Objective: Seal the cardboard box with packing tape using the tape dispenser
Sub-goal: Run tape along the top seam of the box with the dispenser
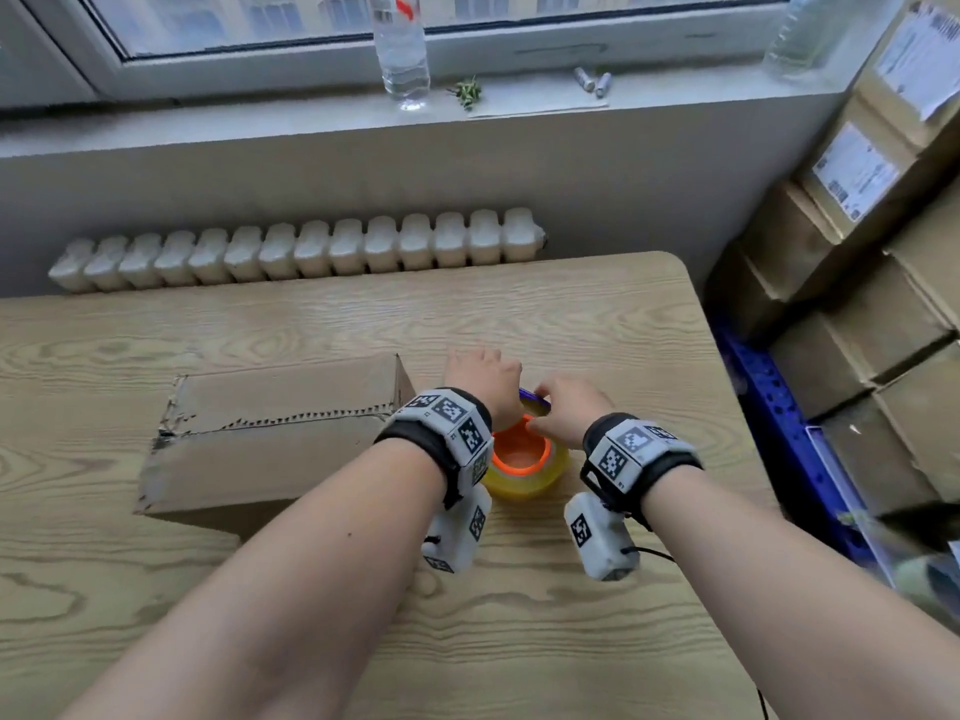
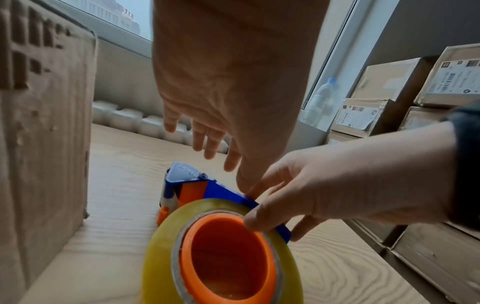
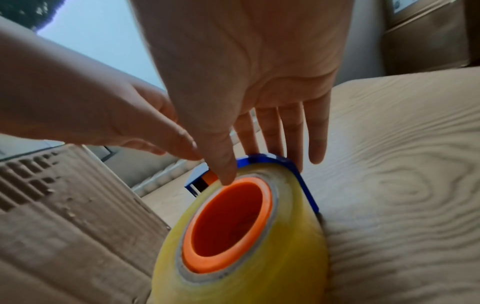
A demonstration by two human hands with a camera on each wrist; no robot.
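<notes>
A brown cardboard box (image 1: 270, 433) lies on the wooden table (image 1: 571, 314), its top flaps down along a ragged seam with no tape visible on it. Just to its right lies the tape dispenser (image 1: 524, 459): a blue frame (image 2: 223, 189) carrying a yellowish tape roll (image 2: 161, 257) on an orange core (image 3: 226, 222). My right hand (image 1: 563, 407) pinches the dispenser, thumb (image 3: 228, 176) on the core's rim and fingers (image 3: 291, 133) behind the blue frame. My left hand (image 1: 480, 374) hovers over the dispenser's front end with fingers (image 2: 207, 144) straight, holding nothing.
Stacked labelled cardboard boxes (image 1: 857, 304) and a blue rack (image 1: 769, 407) stand close along the table's right edge. A white radiator (image 1: 301, 252) runs behind the table. A water bottle (image 1: 402, 49) stands on the windowsill.
</notes>
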